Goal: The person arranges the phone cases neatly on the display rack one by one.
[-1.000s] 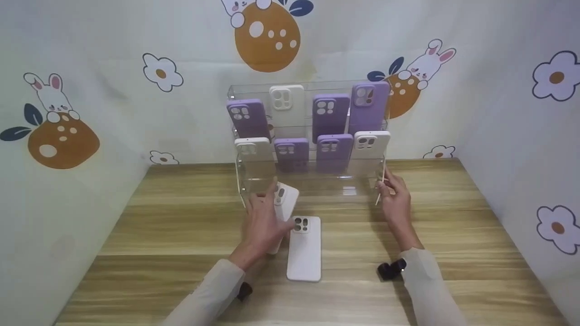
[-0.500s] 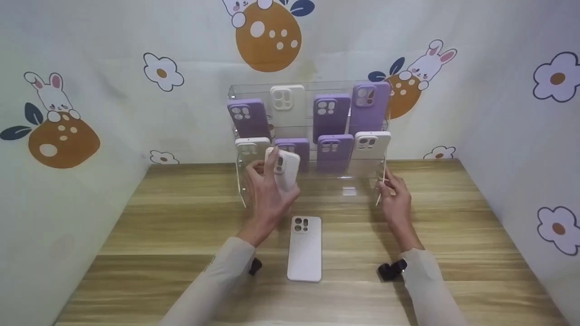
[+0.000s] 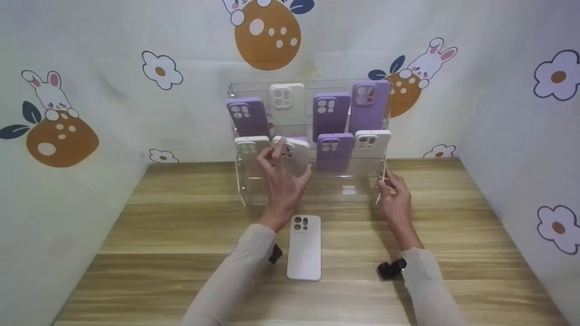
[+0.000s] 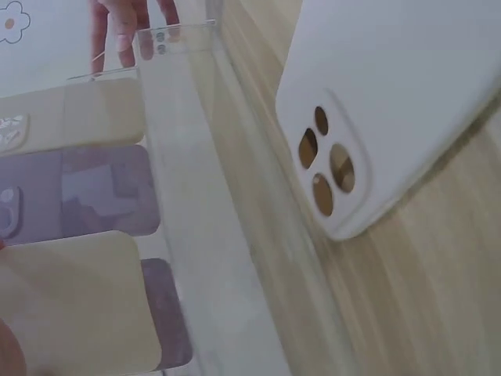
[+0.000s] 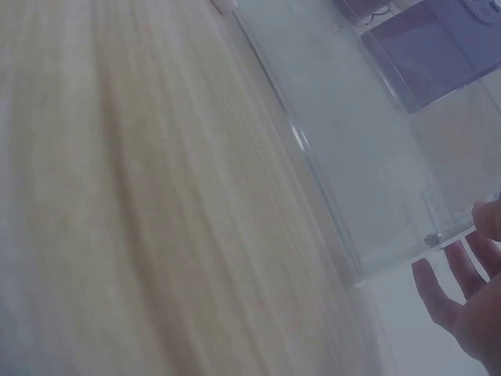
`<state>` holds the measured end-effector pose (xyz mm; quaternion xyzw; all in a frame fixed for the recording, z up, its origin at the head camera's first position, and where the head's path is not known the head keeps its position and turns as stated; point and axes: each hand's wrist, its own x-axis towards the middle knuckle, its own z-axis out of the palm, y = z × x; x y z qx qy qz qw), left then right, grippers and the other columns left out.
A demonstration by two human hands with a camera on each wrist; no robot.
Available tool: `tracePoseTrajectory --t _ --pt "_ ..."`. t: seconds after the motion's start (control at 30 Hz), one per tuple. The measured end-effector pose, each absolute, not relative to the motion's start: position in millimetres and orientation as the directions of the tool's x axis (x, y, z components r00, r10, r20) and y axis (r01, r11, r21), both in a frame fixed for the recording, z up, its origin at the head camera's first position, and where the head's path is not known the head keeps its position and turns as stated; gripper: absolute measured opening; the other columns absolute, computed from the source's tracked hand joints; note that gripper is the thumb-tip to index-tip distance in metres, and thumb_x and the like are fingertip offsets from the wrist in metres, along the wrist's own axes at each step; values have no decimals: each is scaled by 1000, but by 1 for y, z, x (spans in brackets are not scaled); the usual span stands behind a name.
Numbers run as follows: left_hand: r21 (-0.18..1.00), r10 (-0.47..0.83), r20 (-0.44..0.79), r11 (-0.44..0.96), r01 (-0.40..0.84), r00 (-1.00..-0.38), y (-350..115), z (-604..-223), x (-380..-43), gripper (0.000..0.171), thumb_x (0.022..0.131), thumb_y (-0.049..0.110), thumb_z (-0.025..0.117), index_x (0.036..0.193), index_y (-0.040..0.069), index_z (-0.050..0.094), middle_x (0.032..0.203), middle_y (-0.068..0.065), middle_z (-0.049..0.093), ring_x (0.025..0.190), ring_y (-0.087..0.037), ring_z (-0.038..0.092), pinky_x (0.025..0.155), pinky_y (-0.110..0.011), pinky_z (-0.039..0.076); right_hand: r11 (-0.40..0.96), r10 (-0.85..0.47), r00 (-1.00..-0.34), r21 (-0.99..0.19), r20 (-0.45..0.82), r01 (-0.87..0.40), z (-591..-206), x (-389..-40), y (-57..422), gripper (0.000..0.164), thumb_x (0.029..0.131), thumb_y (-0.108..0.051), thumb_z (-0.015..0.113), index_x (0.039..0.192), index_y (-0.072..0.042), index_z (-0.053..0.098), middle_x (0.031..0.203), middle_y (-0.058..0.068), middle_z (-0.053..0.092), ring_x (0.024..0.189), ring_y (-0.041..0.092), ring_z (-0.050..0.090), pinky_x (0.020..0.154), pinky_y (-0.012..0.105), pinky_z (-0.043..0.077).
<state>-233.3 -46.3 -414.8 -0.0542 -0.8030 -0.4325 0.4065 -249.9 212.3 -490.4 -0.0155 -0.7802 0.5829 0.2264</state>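
Observation:
My left hand (image 3: 283, 183) holds a white phone case (image 3: 298, 156) by its edges, camera cutouts up, in front of the lower row of a clear acrylic display rack (image 3: 312, 192). In the left wrist view this held phone case (image 4: 70, 301) overlaps a purple phone case (image 4: 168, 317) behind it. With thumb and fingers, my right hand (image 3: 396, 201) grips the rack's right side panel near the bottom; the right wrist view shows that hand (image 5: 470, 305) at the panel's edge. Another white phone case (image 3: 304, 253) lies flat on the table before the rack.
Purple and white phone cases stand in two tiers of the rack, among them a white one (image 3: 287, 113) at the top and a purple one (image 3: 334, 151) below. The wood-grain table (image 3: 172, 226) meets patterned walls (image 3: 199, 113) at the back and sides.
My left hand has lifted the white phone case off the table, moving it up and rightward to the second spot of the lower row. The right hand stays on the rack.

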Motion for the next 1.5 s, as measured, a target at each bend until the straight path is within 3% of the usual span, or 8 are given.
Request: tracePoseTrajectory --t 0.23,0.43,0.7,0.97,1.13,1.3,1.5 --pt "662 -297 674 649 375 -677 -41 -437 -236 93 74 19 88 146 23 29 130 -23 34 115 -33 54 95 -36 60 337 302 -893 -913 335 -228 -490 -250 211 45 98 5 56 142 -6 54 125 25 61 106 19 59 76 3 47" --pt "685 -315 631 656 317 -709 -36 -453 -238 92 75 18 87 146 21 29 131 -22 34 117 -33 54 98 -37 58 324 278 -902 -916 331 -237 -490 -248 213 46 99 1 57 143 -10 55 125 20 61 114 30 60 78 3 48" --pt "742 -367 553 625 242 -748 -33 -465 -238 88 76 15 86 144 24 31 131 -23 34 119 -37 50 90 -40 62 316 257 -909 -918 327 -241 -489 -246 213 47 99 -3 58 145 -13 53 126 19 60 114 26 59 78 5 48" --pt "777 -395 496 599 192 -774 -34 -467 -235 91 75 13 87 146 25 32 133 -22 35 123 -38 49 94 -43 60 317 258 -907 -916 333 -246 -490 -247 213 48 99 0 57 145 -13 53 124 18 60 114 28 60 77 5 49" --pt "787 -399 470 593 169 -788 -39 -458 -228 95 74 18 89 149 20 32 139 -21 33 124 -37 50 98 -44 58 304 240 -921 -925 307 -229 -490 -247 212 48 100 -2 56 146 -15 52 125 17 59 116 26 58 78 5 49" --pt "778 -379 465 606 165 -800 -45 -444 -215 101 74 22 90 154 12 29 141 -20 35 128 -34 45 111 -45 47 309 262 -906 -918 333 -248 -488 -247 212 47 99 1 56 144 -13 54 124 19 60 114 30 60 78 5 50" --pt "790 -349 409 597 137 -843 -50 -441 -193 101 75 20 89 155 8 28 138 -19 38 123 -32 48 109 -43 48 311 270 -904 -919 331 -243 -489 -248 213 47 99 0 57 143 -13 54 124 19 61 113 29 61 78 5 50"
